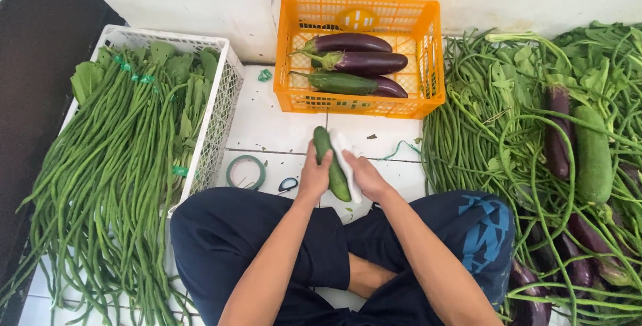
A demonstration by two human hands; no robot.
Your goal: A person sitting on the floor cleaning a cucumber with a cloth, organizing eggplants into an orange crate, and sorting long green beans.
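The person sat cross-legged on a white tiled floor (281,129), and the orange crate (428,65) against the pale wall served as the fixed mark. Just in front of that crate, over the person's lap, the left hand (314,175) was closed around a green cucumber (332,165), fingers curled over its upper end. The right hand (364,175) pressed a white cloth or wrap (346,159) along the cucumber's right side; its fingers were mostly hidden behind that white piece, so how tightly it gripped could not be told, only that it was closed against it. What the white piece was made of was hard to make out.

Inside the crate lay three purple eggplants (364,63), the front one partly covered by a green vegetable. Left of the crate stood a white basket (221,112) piled with long beans (114,165) that spilled over its near edge and ran out of view at the bottom. Right of the crate a loose heap of long beans, leafy greens (588,65), more eggplants and a large cucumber (593,155) was cut off by the picture's right edge. In front of the crate, toward the basket, a roll of green tape (245,172) and a small dark object, too small to identify, lay on the tiles. A dark surface filled the far left corner.
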